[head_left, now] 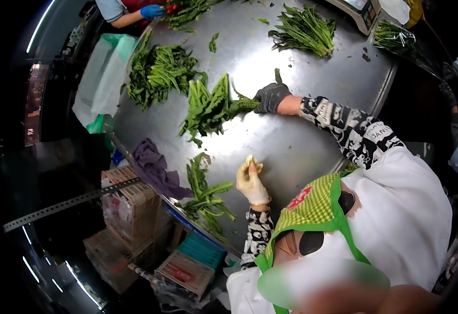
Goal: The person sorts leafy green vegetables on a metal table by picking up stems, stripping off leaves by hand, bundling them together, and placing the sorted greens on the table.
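Note:
My right hand (273,98), in a dark grey glove, is closed round the end of some green leaves at the table's middle. Those leaves reach left to a leafy bunch (208,107) lying on the metal table (291,141). One small leaf stands up just above the glove. My left hand (252,180), in a cream glove with a bare thumb tip showing, is raised below the bunch, its fingers curled together; what they hold, if anything, cannot be made out. Loose leafy stems (208,196) lie left of it.
Greens (161,73) are heaped at the left edge, another bunch (305,31) at the top beside a scale (362,13). A purple cloth (155,167) hangs over the edge near crates (132,204). A co-worker's blue-gloved hand (153,11) is at the top left.

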`<state>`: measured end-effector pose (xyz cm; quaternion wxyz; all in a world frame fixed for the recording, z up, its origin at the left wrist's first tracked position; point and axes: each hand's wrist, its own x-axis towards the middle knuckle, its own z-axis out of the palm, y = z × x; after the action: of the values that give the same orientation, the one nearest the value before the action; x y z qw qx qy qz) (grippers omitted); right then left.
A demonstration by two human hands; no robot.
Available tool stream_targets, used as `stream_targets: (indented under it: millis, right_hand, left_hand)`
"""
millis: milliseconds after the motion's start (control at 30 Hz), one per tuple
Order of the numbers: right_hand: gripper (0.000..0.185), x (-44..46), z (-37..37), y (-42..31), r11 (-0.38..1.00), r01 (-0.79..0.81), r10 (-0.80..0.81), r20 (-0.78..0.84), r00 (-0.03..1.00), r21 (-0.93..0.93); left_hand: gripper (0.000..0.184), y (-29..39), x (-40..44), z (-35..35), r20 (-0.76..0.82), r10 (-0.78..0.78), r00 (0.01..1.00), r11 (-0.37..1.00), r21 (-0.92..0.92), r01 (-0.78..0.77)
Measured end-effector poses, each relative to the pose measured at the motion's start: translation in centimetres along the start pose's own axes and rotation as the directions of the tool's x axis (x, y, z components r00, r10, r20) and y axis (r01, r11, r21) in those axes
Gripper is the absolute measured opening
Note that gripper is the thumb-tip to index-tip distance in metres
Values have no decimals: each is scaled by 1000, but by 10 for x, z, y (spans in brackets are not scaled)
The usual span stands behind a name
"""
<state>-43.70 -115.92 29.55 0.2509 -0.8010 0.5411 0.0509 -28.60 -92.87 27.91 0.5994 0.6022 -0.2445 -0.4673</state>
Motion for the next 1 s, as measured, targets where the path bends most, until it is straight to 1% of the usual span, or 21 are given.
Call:
stream_targets:
  millis: [33,100,200,233,267,300,333,367,467,500,533,567,600,667,700,733,800,833,900,933,1000]
  right_hand:
    - [42,-14,1,-5,995,-65,60,62,996,80]
    - [39,-32,31,5,972,83,-88,13,996,220]
    - [37,-77,42,-2,799,318,-304,-114,946,510]
    - [34,-86,42,-8,802,427,-403,-150,903,417]
    - [30,-87,51,-11,844,396,-372,-138,918,362]
    - [27,-86,61,-13,880,366,-341,-132,931,302]
    - [24,-87,68,-14,912,334,-311,-131,941,238]
    - [28,-89,65,-14,869,494,-480,-210,852,16]
    - [23,-80,85,-10,914,405,-351,-481,803,9]
    - [18,-83,89,-5,765,382,-137,-448,883,518]
    - [21,-86,76,-7,421,49,104,-102,989,906]
    - [26,-76,66,-9,827,-34,46,-7,999,562]
    - [32,-64,57,-12,998,-48,42,103,994,52]
    - [53,-89,41,-26,971,-167,125,234,964,172]
    - [67,-94,62,-23,989,-39,36,25,999,146]
    - [69,-102,48,-35,994,-21,16,46,999,110]
    - [64,-109,54,-40,956,231,-201,-165,966,184]
    - [47,-112,41,-50,955,264,-246,-133,960,135]
    - [26,-107,57,-47,910,395,-414,-238,879,-127]
    - [22,-106,54,-49,889,421,-455,-256,853,-178]
    - [21,-105,46,-50,869,423,-471,-171,865,-255]
  left_hand:
    - [21,-2,5,4,45,-115,992,989,-91,119]
    - [32,-10,15,14,203,-274,940,907,-271,322]
    - [48,-18,29,28,453,-249,856,790,-416,450]
    - [52,-27,33,29,435,-260,862,813,-383,438]
    - [46,-20,35,33,494,-237,836,815,-367,448]
    - [42,-35,35,29,387,50,921,986,-165,15]
    - [38,-50,36,25,360,361,860,904,92,-417]
    - [31,-15,38,37,323,-228,919,885,-325,334]
    - [30,-16,37,44,168,-271,948,812,-489,319]
    - [30,-18,37,41,139,-234,962,795,-542,272]
    - [28,-17,38,37,126,-255,959,756,-592,279]
    - [30,-17,41,32,86,-240,967,770,-590,243]
    - [33,-18,44,28,45,-225,973,783,-587,208]
    - [34,-14,45,25,-14,-223,975,821,-542,180]
    - [35,-12,44,24,-42,-224,974,839,-517,171]
    - [37,-10,42,24,-59,-239,969,857,-482,182]
    - [41,-4,38,32,-91,-263,960,887,-415,204]
    - [46,4,33,40,-77,-221,972,924,-335,184]
    - [38,-38,34,15,11,-39,999,980,195,36]
    - [35,-34,35,20,71,-106,992,993,-39,109]
    - [29,-28,38,30,189,-237,953,828,-474,300]
